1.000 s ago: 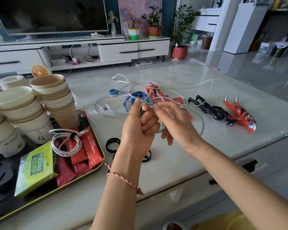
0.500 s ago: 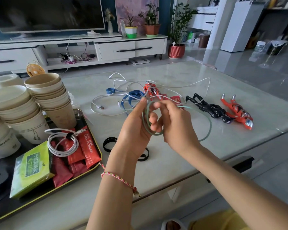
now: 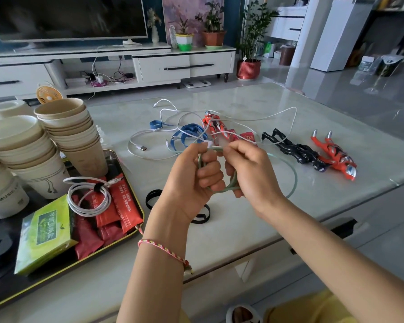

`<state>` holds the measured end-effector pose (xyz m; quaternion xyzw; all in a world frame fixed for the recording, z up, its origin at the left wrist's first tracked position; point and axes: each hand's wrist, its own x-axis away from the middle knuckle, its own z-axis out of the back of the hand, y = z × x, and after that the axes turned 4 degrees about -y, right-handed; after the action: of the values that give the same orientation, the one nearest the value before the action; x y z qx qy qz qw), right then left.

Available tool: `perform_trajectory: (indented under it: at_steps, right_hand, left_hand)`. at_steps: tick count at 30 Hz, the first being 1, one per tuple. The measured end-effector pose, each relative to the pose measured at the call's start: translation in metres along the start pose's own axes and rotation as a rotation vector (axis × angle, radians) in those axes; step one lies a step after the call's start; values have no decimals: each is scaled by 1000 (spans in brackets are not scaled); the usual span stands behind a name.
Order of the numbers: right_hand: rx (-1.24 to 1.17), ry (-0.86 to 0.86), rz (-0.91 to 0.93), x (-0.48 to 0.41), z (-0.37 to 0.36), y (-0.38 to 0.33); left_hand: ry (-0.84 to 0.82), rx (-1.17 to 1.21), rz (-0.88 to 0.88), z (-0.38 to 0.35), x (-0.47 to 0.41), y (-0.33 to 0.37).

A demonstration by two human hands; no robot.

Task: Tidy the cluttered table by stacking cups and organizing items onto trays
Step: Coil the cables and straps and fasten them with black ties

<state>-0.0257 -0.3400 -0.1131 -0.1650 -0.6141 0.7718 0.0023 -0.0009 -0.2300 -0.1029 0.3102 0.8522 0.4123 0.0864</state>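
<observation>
The green cable is held between both hands above the table's near edge. The left hand is curled round the wound turns, and the right hand pinches a strand at the top of the coil, just beside the left thumb. One unwound loop is seen trailing to 3 o'clock of the right hand, with its free arc resting on the table.

Winding is judged to be nearly done, with that single loop left to gather. Black straps lie at 7 o'clock, just under the left wrist, and may be meant for binding.

The tray lies at 9 o'clock, nearer to the left hand, its long axis running from 7 to 1 o'clock. A coiled white cable already rests there on red sachets. The bundle would therefore be carried leftward, most readily by the left hand.

Loose white cables are spread at 12 o'clock. Toy figures lie at 2 o'clock.
</observation>
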Motion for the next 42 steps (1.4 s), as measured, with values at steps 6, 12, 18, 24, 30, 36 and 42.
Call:
perform_trajectory:
  at_steps: [6,12,18,24,30,36,42]
  right_hand:
    - [350,78,333,4,-7,4]
    - [404,-24,382,-4,-1,9]
    - [359,-198,369,-9,11,8]
    - [626,-204,430,-6,30,8]
    - [723,-208,318,-16,53,18]
    - [1008,-341,352,-25,61,22]
    - [1071,-23,291,-29,37,11]
  left_hand:
    - [-77,146,84,4,-1,1]
    - [-129,138,105,9,5,8]
    - [-89,257,19,5,8,7]
    - [22,507,-176,26,11,15]
    - [8,633,-348,34,20,29]
    - [-44,171,-245,13,19,22]
    - [223,-432,18,-11,2,-17]
